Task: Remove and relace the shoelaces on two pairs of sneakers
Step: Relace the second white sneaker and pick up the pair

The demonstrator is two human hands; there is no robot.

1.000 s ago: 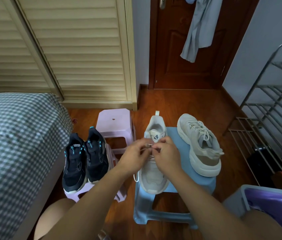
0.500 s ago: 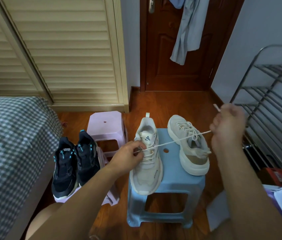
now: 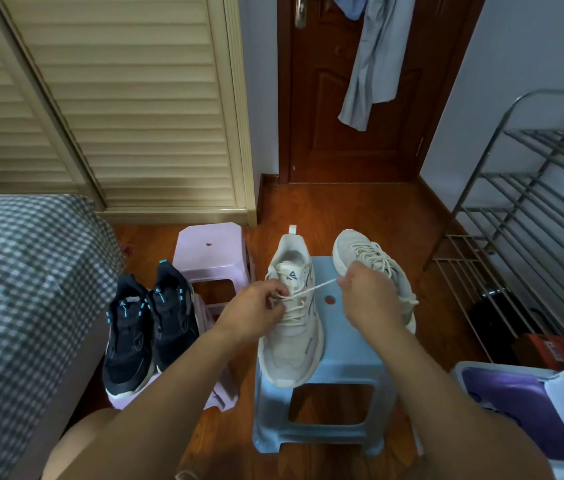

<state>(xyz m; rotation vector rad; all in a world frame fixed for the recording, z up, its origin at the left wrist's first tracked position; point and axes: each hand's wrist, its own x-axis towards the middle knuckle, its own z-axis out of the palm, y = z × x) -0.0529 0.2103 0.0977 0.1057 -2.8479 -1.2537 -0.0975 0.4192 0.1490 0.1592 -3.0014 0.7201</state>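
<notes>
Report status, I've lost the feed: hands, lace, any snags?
Left hand pinches lace at beige sneaker. Right hand pulls lace taut. No snags.

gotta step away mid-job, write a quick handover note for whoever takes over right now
Left hand pinches the lacing on the beige mesh sneaker that stands on the pale blue plastic stool.
Right hand pinches the cream shoelace, drawn taut from that shoe's eyelets.
Second beige sneaker stands on the same stool, laced.
Black sneakers with teal accents stand on a lilac plastic stool, untouched now.
Done: hard to tell.
Left: finish this shoe's lace, then check the other three.
</notes>
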